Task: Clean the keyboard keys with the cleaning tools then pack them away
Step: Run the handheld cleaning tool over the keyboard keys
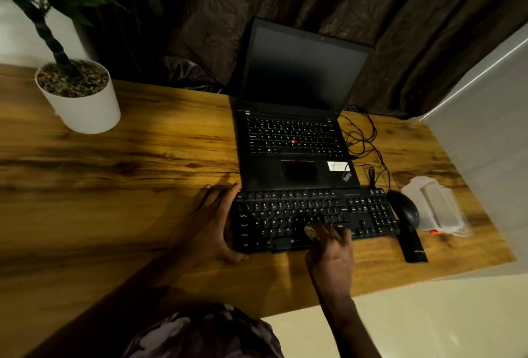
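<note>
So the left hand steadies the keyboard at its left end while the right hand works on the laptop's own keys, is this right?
Not quite. The head view shows the right hand on the external keyboard, not the laptop. The left hand does steady the keyboard's left end.

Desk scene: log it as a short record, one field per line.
keyboard: black, on desk, in front of open laptop
left hand: braces keyboard's left end
right hand: holds small pale cleaning tool on the keys
mouse: right of keyboard
clear packaging: right of mouse
potted plant: far left
</note>
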Demonstrator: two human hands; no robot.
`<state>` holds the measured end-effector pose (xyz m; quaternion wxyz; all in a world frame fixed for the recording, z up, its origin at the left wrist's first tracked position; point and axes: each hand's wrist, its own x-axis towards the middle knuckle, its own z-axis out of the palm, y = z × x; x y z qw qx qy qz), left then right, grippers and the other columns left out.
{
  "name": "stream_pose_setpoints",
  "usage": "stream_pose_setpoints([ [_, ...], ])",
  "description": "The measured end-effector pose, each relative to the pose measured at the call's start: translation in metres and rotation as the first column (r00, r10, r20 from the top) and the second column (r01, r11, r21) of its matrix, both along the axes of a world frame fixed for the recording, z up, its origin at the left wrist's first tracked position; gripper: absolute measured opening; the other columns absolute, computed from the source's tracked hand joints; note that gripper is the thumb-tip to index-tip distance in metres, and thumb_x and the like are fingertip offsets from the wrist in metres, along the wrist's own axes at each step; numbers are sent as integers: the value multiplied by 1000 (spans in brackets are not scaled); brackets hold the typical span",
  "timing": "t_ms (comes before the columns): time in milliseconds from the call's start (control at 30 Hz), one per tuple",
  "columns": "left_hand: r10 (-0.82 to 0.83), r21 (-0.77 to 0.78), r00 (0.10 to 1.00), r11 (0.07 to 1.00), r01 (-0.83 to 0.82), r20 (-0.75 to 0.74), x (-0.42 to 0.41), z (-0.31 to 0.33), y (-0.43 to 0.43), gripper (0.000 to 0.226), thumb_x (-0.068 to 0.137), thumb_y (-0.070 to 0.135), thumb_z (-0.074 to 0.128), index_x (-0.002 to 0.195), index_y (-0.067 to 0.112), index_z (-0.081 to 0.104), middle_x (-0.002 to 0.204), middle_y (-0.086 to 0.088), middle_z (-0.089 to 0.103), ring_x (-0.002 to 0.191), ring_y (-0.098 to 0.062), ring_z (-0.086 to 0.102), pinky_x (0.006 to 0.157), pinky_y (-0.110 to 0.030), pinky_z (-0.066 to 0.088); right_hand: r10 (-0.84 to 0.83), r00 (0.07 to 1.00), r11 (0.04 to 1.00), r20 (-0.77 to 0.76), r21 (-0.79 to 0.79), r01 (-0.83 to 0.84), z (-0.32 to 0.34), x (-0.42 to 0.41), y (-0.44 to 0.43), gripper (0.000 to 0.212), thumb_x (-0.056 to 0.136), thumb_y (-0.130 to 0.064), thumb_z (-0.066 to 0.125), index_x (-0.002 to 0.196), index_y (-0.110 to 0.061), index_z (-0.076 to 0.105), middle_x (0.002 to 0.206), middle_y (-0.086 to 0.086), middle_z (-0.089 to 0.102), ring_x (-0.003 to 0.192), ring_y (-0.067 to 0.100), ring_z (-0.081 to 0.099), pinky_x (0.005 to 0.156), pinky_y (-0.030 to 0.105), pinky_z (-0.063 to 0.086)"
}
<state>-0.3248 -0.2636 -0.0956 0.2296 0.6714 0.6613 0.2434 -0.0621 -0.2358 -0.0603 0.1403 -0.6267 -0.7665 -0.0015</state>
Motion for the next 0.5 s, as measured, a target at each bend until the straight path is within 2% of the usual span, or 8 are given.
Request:
stream_pose_setpoints([
  [100,5,17,1000,1000,-5,-11,0,0,0,150,34,79,73,157,22,8,154,-10,31,141,-23,12,116,-26,-3,-77,997,997,-31,-18,77,0,6,3,52,62,8,67,108,-16,70,102,4,72,94,26,51,79,30,40],
  [200,14,29,1000,999,-14,-8,0,3,0,149,34,86,67,157,21,13,152,-10,35,140,-24,17,117,-31,4,17,998,1000,-65,0,-17,1,-14,-7,56,60,11,67,109,-16,68,103,3,71,98,21,46,81,38,51],
  [333,-40,72,999,997,42,-33,0,3,0,148,40,95,64,156,15,17,148,-11,41,137,-23,26,120,-39,9,79,996,996,-43,-48,-81,3,-32,-18,57,60,11,56,108,-18,70,102,-2,70,94,17,44,74,26,42],
  [500,-35,53,999,998,35,6,1,8,-3,147,36,83,73,155,16,18,147,-15,43,135,-22,18,114,-22,-8,-49,999,996,-15,-71,48,7,-11,-9,54,62,6,60,110,-16,70,104,1,70,95,22,47,73,30,44],
])
